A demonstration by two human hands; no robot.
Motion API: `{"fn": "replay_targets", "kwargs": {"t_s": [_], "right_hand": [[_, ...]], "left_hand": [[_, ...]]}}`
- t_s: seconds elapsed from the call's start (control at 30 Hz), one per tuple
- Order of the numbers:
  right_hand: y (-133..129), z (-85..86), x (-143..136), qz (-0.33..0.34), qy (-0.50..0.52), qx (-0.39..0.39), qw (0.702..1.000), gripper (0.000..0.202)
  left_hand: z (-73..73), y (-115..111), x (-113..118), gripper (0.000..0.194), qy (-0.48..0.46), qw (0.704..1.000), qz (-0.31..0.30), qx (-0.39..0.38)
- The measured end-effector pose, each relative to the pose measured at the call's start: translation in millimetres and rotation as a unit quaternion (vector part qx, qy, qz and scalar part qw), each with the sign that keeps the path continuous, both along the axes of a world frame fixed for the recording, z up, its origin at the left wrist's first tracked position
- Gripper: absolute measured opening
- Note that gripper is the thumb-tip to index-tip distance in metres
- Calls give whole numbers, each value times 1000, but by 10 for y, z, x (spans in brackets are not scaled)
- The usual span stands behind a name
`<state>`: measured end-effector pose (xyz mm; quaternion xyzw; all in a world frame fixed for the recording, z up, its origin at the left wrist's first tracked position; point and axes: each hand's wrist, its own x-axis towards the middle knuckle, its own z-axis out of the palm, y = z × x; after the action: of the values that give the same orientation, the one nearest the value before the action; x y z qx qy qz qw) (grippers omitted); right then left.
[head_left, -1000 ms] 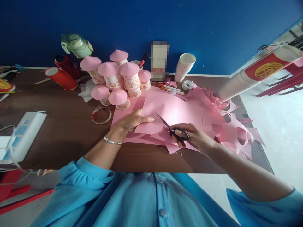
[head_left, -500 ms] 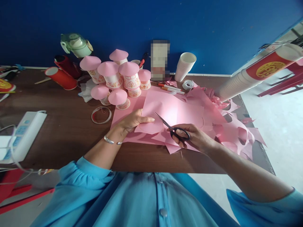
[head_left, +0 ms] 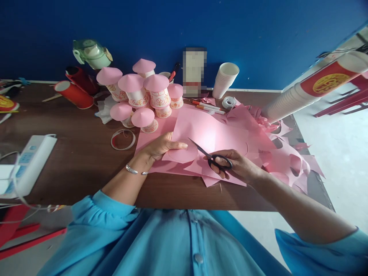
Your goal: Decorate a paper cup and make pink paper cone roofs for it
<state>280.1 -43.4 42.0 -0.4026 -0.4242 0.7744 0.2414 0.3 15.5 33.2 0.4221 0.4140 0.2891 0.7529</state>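
Note:
My left hand (head_left: 165,147) pinches the left edge of a sheet of pink paper (head_left: 195,124), thumb on top and fingers beneath. A round outline shows on the near corner of the sheet, just right of my thumb. My right hand (head_left: 232,165) is closed round the black handles of a pair of scissors (head_left: 211,156). Their blades point up and left over the sheet, with the tip close to the outline. More pink sheets lie under the one I hold. Behind my left hand stand several small paper-cup houses (head_left: 143,117) with pink cone roofs and drawn patterns.
Pink offcuts (head_left: 287,161) cover the table's right side. Stacked white cups (head_left: 225,80), a tape roll (head_left: 229,102) and markers (head_left: 208,108) are at the back. A long cup stack (head_left: 293,103) leans at right. A tape ring (head_left: 123,139) and power strip (head_left: 36,163) lie left.
My right hand and the scissors have shifted very slightly right. The near corner of the held sheet has tilted a little, so the round outline shows more fully.

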Motion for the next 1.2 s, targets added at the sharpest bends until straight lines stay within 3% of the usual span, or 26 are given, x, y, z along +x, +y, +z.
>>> {"fn": "replay_targets", "kwargs": {"t_s": [0.1,0.57,0.73,0.9,1.2], "right_hand": [[3,-18,8,3,4,1,1000,50],[67,-66,63,25,12,16,999,50],[101,-95,105,38,7,14,999,52],[124,-121,127,46,-10,23,999,56],[172,-35,116,51,-55,9,997,52]], "left_hand": [[-3,5,-2,44,5,999,-32,8],[55,20,-13,35,55,996,-57,36],[87,27,-5,42,36,996,-82,28],[27,46,-32,52,8,994,-103,28],[6,52,-64,49,24,991,-127,33]]}}
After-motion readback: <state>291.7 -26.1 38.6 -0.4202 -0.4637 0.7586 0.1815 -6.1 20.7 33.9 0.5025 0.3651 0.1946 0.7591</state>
